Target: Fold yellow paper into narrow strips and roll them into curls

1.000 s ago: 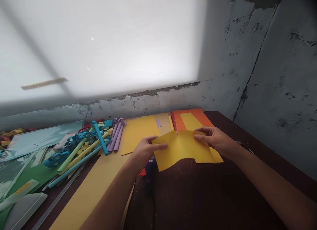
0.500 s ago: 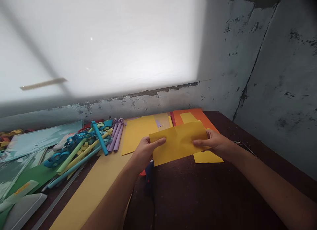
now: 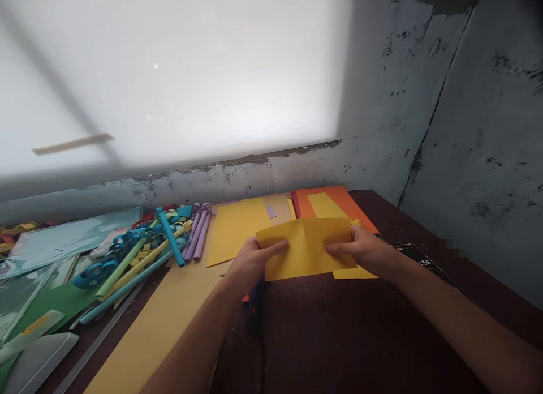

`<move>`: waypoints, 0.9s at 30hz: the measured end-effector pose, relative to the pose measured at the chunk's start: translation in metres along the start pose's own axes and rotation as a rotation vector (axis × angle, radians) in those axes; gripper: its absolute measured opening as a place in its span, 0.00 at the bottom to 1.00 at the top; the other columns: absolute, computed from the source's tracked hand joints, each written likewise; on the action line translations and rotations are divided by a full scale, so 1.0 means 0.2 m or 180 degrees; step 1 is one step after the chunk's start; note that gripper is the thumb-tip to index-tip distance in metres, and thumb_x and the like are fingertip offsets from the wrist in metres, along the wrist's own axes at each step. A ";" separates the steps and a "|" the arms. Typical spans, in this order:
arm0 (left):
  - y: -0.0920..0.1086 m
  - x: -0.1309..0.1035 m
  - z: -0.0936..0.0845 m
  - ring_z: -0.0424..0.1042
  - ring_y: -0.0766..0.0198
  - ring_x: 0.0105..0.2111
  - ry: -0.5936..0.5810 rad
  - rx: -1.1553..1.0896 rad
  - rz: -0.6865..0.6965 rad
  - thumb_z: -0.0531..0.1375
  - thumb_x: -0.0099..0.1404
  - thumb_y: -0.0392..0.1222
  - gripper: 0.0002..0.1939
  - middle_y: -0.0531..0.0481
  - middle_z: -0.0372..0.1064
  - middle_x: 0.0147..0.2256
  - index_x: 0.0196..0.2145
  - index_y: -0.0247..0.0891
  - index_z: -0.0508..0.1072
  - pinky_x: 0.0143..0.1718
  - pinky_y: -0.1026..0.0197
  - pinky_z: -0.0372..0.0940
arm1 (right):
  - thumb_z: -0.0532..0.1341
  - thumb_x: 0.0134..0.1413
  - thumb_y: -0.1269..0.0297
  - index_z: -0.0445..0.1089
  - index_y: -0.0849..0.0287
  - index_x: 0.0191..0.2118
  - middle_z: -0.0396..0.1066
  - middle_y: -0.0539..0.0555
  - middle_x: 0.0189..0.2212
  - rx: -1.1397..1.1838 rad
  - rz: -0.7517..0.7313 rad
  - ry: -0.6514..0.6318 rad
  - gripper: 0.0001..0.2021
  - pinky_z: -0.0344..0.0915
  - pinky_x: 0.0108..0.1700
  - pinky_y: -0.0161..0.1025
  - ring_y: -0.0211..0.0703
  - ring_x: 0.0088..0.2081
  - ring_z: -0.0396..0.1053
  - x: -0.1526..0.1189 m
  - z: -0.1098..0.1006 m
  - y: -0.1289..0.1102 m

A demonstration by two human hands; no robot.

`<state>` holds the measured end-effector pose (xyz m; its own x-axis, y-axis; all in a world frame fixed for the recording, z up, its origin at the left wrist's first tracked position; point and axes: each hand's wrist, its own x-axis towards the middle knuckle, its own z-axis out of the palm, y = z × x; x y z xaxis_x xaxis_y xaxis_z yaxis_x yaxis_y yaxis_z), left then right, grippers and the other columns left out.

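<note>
A yellow sheet of paper (image 3: 307, 249) with a crease down its middle is held up above the dark table (image 3: 339, 337). My left hand (image 3: 250, 258) pinches its left end, thumb on the near face. At the right end my right hand (image 3: 365, 247) grips it the same way; the other fingers of both hands are mostly behind the paper. Another yellow piece (image 3: 354, 274) lies partly hidden beneath the sheet. Below my left hand is a dark blue object with a red part (image 3: 253, 300), largely covered.
Rolled purple paper tubes (image 3: 201, 235), blue paper loops (image 3: 99, 269) and a green sheet (image 3: 59, 303) lie left. Behind are a large yellow sheet (image 3: 233, 224) and an orange sheet (image 3: 339, 198). A phone (image 3: 413, 255) rests beside my right forearm. The wall (image 3: 382, 145) bounds the table.
The yellow sheet has levelled from its tilt and now bends at the middle crease. My right hand has moved slightly left and down, uncovering more of the phone.
</note>
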<state>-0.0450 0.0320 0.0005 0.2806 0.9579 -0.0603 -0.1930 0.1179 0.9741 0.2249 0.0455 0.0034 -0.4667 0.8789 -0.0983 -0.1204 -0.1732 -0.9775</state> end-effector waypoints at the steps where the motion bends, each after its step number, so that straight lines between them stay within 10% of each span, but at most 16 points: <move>1: 0.00 0.00 0.00 0.79 0.45 0.49 -0.0001 0.0013 -0.0030 0.74 0.57 0.46 0.27 0.37 0.78 0.51 0.53 0.35 0.79 0.53 0.48 0.72 | 0.75 0.47 0.60 0.77 0.55 0.51 0.79 0.59 0.50 -0.0015 -0.0053 -0.0019 0.23 0.76 0.48 0.46 0.56 0.50 0.77 0.00 0.00 0.00; 27: -0.02 0.02 0.00 0.78 0.44 0.50 0.0255 0.0094 0.0115 0.75 0.54 0.46 0.27 0.39 0.78 0.52 0.51 0.36 0.80 0.52 0.48 0.72 | 0.75 0.48 0.53 0.77 0.55 0.48 0.79 0.59 0.51 0.0081 -0.0439 0.0509 0.22 0.73 0.56 0.53 0.57 0.52 0.77 0.03 0.06 0.06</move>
<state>-0.0440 0.0362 -0.0032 0.1976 0.9794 -0.0410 -0.1735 0.0761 0.9819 0.2104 0.0442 -0.0072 -0.2995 0.9541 0.0057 -0.1966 -0.0558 -0.9789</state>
